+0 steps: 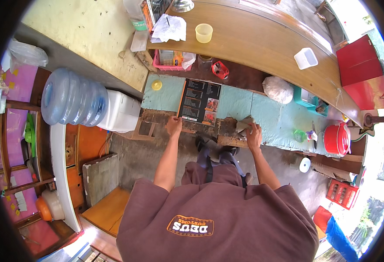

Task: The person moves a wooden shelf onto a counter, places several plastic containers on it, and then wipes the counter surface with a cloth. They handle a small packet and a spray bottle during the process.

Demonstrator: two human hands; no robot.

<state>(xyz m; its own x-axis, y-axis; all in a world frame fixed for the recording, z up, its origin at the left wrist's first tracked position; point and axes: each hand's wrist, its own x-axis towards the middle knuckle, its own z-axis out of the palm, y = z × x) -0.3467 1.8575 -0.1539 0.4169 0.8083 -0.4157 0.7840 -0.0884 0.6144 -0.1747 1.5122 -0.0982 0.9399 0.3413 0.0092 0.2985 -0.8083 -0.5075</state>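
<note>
A dark laminated menu (200, 102) with print and food pictures lies on the worn counter, which has a torn light-blue covering (234, 101). My left hand (174, 126) pinches the menu's near left corner at the counter's edge. To the right of the menu, my right hand (254, 134) holds a crumpled grey-brown cloth (244, 126) against the counter near its front edge. The part of the cloth under my fingers is hidden. A small round yellow lid (156, 85) lies on the blue covering, left of the menu.
Above the counter, a wooden shelf (244, 36) bears a yellow cup (204, 33) and a white container (306, 58). A pink basket (171, 67) stands beneath it. At right are a knife, a spray bottle and a red bucket (337, 139); a large water bottle (74, 98) is at left.
</note>
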